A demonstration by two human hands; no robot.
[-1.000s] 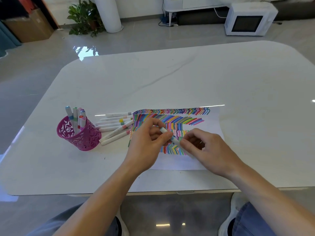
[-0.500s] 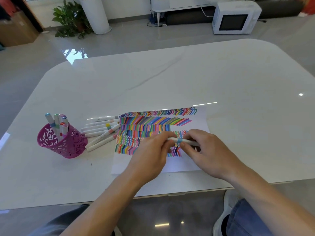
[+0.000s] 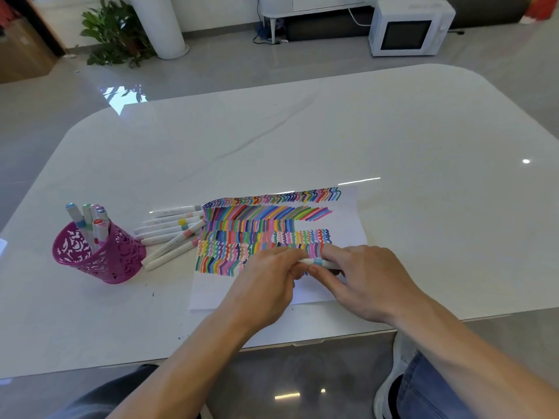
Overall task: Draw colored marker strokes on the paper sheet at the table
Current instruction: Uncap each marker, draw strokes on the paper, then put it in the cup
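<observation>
A white paper sheet (image 3: 348,219) lies near the table's front edge, its upper part filled with rows of colored strokes. Over its lower middle I hold a white marker with a light blue band (image 3: 317,262), lying almost level. My left hand (image 3: 266,285) pinches the marker's left end. My right hand (image 3: 363,279) grips its right part, fingers curled round the barrel. Which end is the tip I cannot tell, since both ends are hidden in my fingers.
A pink perforated cup (image 3: 99,255) with several markers stands at the left. Several white markers (image 3: 172,231) lie loose between the cup and the sheet. The white table (image 3: 332,131) extends far behind. A microwave (image 3: 408,25) and a plant (image 3: 115,34) stand on the floor beyond.
The marker has turned from slanted to nearly level between my hands. Both hands stayed together over the sheet's lower middle, and the view shifted so the sheet lies further right.
</observation>
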